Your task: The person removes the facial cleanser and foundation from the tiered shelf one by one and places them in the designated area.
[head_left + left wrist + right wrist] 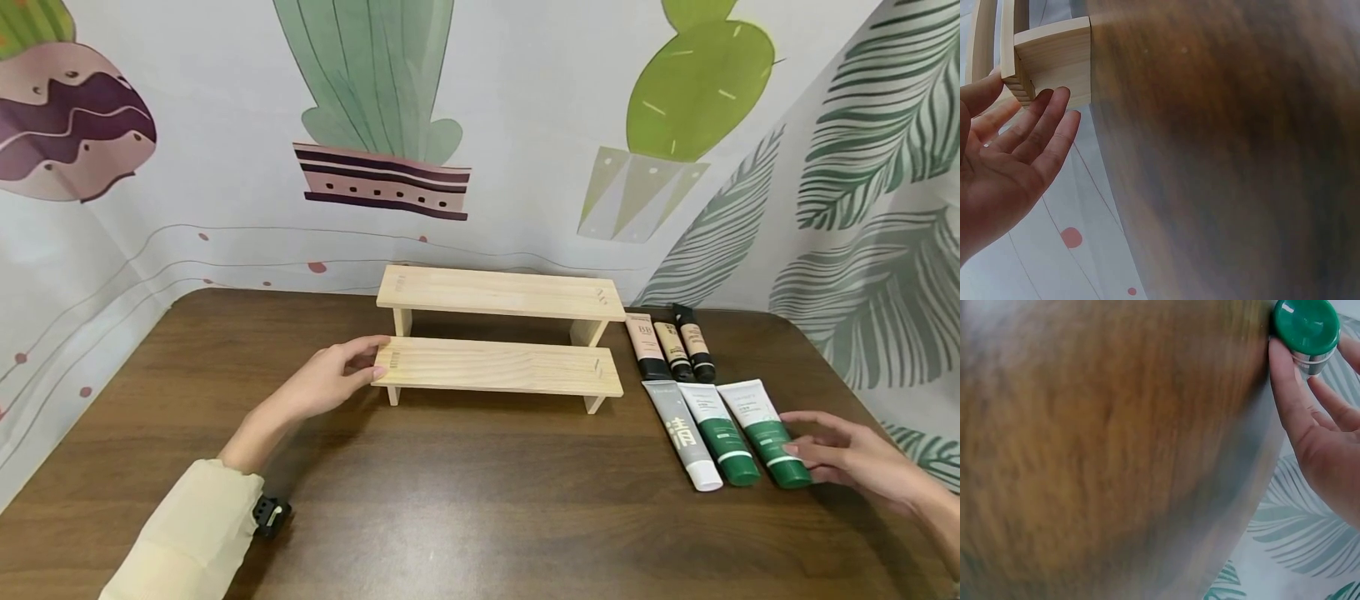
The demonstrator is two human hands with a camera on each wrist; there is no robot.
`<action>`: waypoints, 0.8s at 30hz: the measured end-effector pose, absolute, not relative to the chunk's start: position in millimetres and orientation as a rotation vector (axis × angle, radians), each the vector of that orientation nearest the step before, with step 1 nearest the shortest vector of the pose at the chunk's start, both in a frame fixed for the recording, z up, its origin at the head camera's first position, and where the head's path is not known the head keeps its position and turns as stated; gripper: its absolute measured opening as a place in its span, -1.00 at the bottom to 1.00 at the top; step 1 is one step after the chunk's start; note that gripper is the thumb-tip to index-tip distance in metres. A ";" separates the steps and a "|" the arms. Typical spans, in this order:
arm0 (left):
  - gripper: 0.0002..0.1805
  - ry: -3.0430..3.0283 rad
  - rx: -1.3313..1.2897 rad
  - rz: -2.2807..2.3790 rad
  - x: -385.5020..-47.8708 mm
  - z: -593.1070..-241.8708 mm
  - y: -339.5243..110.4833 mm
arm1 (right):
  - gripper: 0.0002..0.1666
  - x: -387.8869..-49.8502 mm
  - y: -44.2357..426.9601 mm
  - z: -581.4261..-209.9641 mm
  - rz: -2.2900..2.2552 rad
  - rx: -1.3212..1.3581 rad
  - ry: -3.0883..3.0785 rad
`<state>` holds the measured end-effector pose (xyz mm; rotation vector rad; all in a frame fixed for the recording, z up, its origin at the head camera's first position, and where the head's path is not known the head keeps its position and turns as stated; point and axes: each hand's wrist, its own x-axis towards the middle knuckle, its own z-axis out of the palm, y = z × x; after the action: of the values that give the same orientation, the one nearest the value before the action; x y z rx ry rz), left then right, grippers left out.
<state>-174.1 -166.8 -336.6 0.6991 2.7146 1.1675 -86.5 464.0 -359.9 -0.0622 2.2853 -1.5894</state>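
A two-step wooden shelf stands at the back middle of the table. My left hand grips the left end of its lower step; in the left wrist view, the thumb lies along the wooden board with the fingers around its end. On the right, my right hand holds the side of a white-and-green tube between thumb and fingers. The right wrist view shows that tube's green cap beside the thumb. Left of it lie another white-and-green tube and a grey tube with a white cap.
Behind the larger tubes lie three smaller ones: a pink tube, a beige tube and a dark-capped slim tube. Bare brown table spreads in front of the shelf. A cactus-print cloth hangs along the back.
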 end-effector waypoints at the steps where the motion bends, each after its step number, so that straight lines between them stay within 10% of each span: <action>1: -0.53 2.714 0.698 1.169 -173.9 -336.4 -166.9 | -0.44 -86.4 463.9 -360.1 -1.602 -0.072 2.268; 24: -0.53 2.724 0.700 1.152 -174.5 -336.0 -168.1 | -0.52 -88.1 462.3 -360.3 -1.556 -0.019 2.331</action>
<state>-174.5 -168.1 -336.0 0.7000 2.7241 1.1519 -88.1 462.3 -360.3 -0.0190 2.3311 -1.5557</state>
